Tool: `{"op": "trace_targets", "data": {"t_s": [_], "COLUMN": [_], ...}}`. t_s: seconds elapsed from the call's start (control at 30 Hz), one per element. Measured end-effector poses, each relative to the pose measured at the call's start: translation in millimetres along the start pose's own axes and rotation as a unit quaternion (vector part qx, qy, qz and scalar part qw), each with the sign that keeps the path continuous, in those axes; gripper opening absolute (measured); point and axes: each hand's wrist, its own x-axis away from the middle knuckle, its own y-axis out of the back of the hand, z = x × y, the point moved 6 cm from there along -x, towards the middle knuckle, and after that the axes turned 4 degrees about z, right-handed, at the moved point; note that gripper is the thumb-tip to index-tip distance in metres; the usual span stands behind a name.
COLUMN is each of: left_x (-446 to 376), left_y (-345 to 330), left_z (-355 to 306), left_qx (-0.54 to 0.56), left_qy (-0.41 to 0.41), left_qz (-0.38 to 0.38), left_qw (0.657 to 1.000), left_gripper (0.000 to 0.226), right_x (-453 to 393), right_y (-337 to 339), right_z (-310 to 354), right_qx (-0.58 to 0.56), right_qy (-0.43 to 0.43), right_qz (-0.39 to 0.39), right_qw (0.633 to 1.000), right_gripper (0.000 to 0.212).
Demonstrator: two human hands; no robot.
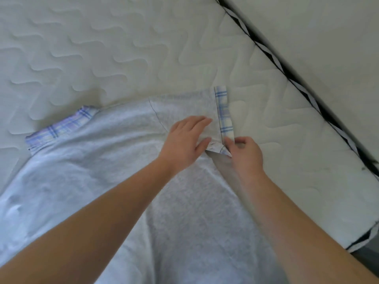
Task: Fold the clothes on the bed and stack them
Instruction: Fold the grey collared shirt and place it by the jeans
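A light grey garment (pixel 106 160) with blue plaid cuffs lies spread on the quilted mattress (pixel 123 48). One plaid cuff (pixel 61 128) shows at the left; the other plaid cuff (pixel 224 111) stands on the short sleeve at the right. My left hand (pixel 184 140) lies flat on that sleeve, fingers straight, pressing the grey cloth down. My right hand (pixel 245 150) pinches the near corner of the right plaid cuff where it is turned over. The lower part of the garment is hidden under my forearms.
The mattress edge with black-and-white piping (pixel 287 72) runs diagonally at the right, next to a white surface (pixel 317 27) beyond a dark gap. The mattress corner (pixel 367 236) is at the lower right. Bare mattress stretches behind the garment.
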Motion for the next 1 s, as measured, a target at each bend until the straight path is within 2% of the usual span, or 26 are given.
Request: {"op": "trace_targets", "data": {"t_s": [0.07,0.13,0.27,0.37,0.5,0.57,0.67,0.8,1.0], "left_x": [17.8,29.7,37.0,37.6,40.9,36.4,30.2,31.0,18.7], "left_y": [-16.9,-28.4,-30.0,-21.4,9.4,23.4,26.9,2.2,2.8], "left_z": [4.3,10.2,15.7,20.4,56.3,83.3,122.5,154.1,173.5], "left_qx": [-0.050,-0.069,-0.077,-0.075,-0.059,-0.089,-0.143,-0.172,-0.169], "left_qy": [-0.001,-0.011,-0.058,-0.067,0.013,0.054,0.097,0.129,0.123], "left_qz": [0.027,0.037,-0.002,-0.036,-0.127,-0.130,-0.067,0.045,0.058], "left_qw": [0.998,0.997,0.995,0.994,0.990,0.986,0.983,0.976,0.976], "left_gripper": [0.059,0.062,0.039,0.036,0.039,0.042,0.053,0.060,0.057], "right_x": [7.7,15.2,32.6,47.1,53.9,53.3,52.1,63.1,62.8], "right_y": [18.4,27.8,5.0,-16.9,-34.3,-46.4,-74.7,-116.4,-126.7], "right_z": [5.0,12.9,39.2,58.2,71.7,75.2,79.5,68.5,22.7], "right_qx": [0.013,-0.011,0.048,0.079,0.062,0.098,0.225,0.378,0.471], "right_qy": [0.065,0.144,0.307,0.377,0.391,0.397,0.407,0.427,0.387], "right_qz": [-0.111,-0.170,-0.105,-0.068,-0.033,0.001,0.040,0.074,0.082], "right_qw": [0.992,0.975,0.945,0.920,0.918,0.913,0.885,0.818,0.789], "right_gripper": [0.011,0.009,0.017,0.020,0.024,0.027,0.042,0.062,0.066]}}
